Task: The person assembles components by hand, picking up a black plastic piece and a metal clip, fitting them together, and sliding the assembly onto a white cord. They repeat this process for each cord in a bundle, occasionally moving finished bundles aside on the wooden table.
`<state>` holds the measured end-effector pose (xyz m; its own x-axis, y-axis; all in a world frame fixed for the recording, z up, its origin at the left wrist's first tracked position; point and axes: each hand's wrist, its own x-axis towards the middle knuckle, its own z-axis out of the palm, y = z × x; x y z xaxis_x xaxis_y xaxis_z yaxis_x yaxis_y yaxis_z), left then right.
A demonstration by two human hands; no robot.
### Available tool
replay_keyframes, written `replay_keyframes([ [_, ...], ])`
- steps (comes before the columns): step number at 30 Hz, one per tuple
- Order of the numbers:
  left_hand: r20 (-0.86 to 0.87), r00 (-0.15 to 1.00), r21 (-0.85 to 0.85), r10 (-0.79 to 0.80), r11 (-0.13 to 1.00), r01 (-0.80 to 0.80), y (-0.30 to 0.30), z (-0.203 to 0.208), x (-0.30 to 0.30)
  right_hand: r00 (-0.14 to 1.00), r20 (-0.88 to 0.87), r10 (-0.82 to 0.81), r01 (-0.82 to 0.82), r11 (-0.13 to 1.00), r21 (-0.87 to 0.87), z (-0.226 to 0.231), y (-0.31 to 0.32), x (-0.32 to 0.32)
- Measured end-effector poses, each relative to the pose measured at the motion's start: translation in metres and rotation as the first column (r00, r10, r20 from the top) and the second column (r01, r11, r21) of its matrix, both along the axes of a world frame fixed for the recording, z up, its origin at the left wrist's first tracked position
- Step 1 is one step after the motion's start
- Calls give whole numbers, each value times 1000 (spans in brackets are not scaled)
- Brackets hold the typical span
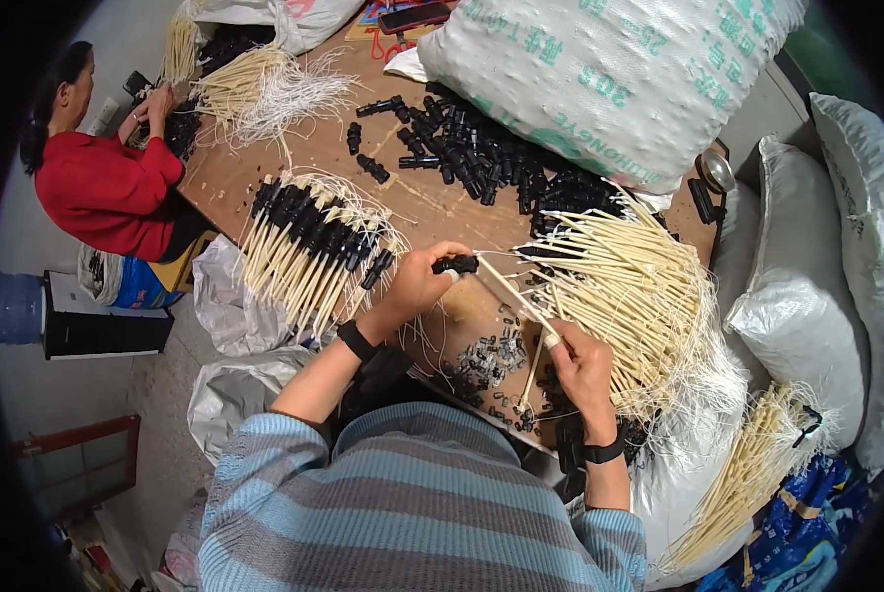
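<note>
My left hand [417, 288] pinches a short black plastic fitting [457, 264] above the near part of the table. From that fitting a cream-coloured tube [509, 296] slants down to my right hand [582, 365], whose fingers are closed round its lower end. Whether the tube sits inside the fitting or only touches it I cannot tell. Left of my hands lies a row of cream tubes with black fittings [314, 232] on them. A large heap of bare cream tubes [625, 306] with white strings spreads beside my right hand.
Loose black fittings [472, 148] are heaped at the table's middle, against a big white woven sack [600, 79]. Small clear pieces [491, 360] lie near the front edge. Full sacks [802, 276] stand at the right. A person in red [107, 192] works at the far left.
</note>
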<state>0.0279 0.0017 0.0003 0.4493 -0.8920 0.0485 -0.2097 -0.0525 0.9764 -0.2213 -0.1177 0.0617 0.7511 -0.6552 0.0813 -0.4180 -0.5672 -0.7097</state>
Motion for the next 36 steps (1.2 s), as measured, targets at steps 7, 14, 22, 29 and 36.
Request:
replay_keyframes([
  [7, -232, 958, 99, -166, 976, 194, 1, 18, -3, 995, 57, 87, -80, 990, -117, 5, 11, 3],
  [14, 268, 914, -20, -304, 947, 321, 4, 4, -4, 993, -54, 103, -110, 983, -146, -4, 17, -6],
  [22, 804, 577, -91, -146, 928, 362, 5, 32, -64, 993, 4, -120, 119, 978, -169, -13, 30, 18],
  [29, 590, 781, 149, -204, 978, 143, 24, 7, -34, 744, 523, -416, -234, 570, 787, -7, 0, -19],
  [36, -53, 993, 129, -108, 985, 114, 7, 0, -68, 985, 88, 148, -147, 989, -21, -27, 46, 23],
])
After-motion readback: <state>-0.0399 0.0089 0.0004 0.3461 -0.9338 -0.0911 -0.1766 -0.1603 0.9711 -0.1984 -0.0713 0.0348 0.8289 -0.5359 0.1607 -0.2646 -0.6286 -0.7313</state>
